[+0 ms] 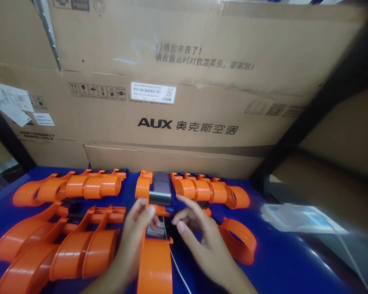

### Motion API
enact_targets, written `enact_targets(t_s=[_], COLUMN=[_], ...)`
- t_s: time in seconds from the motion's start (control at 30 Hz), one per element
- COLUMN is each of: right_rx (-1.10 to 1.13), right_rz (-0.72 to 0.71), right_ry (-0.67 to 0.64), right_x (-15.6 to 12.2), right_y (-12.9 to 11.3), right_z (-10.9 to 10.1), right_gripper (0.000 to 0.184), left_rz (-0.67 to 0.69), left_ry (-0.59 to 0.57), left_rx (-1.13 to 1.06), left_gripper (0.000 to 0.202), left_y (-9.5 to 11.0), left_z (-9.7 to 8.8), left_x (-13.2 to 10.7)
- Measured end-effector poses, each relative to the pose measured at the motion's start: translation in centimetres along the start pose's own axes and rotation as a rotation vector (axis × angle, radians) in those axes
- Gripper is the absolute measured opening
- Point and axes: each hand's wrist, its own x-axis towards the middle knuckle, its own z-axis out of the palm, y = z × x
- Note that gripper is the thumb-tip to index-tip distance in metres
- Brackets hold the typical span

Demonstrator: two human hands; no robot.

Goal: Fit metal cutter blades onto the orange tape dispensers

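My left hand is closed with the thumb against the fingers, pinching a small orange plastic part with a dark blue end. My right hand is just across from it, index finger stretched forward and thumb apart, with nothing visible in its grip. Between and beyond the hands is a dark flat device with a dark, silver-edged bar at its near end. Below the fingers, a small grey block shows above a large orange curved holder. A white cable runs beside that holder.
Several orange curved holders lie in rows on the blue table at left; more stand at back right, and one lies beyond my right hand. A large cardboard box walls off the back. A white packet is at right.
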Motion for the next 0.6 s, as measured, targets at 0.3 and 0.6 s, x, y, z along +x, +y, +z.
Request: enact_targets(t_s=[0.3,0.6], right_rx=[-0.185,-0.374], right_rz=[-0.202,-0.367], right_ry=[0.161,0.118], right_x=[-0.6,-0.6], right_y=[1.1,1.6], right_z=[1.0,1.1], right_gripper=[0.047,0.040], left_rz=[-0.054,-0.107], left_ry=[-0.164,-0.153], left_rx=[0.056,0.152], left_gripper=[0.025,0.033], left_y=[-0.9,-0.8], left_z=[0.9,0.7], left_x=[-0.9,-0.6])
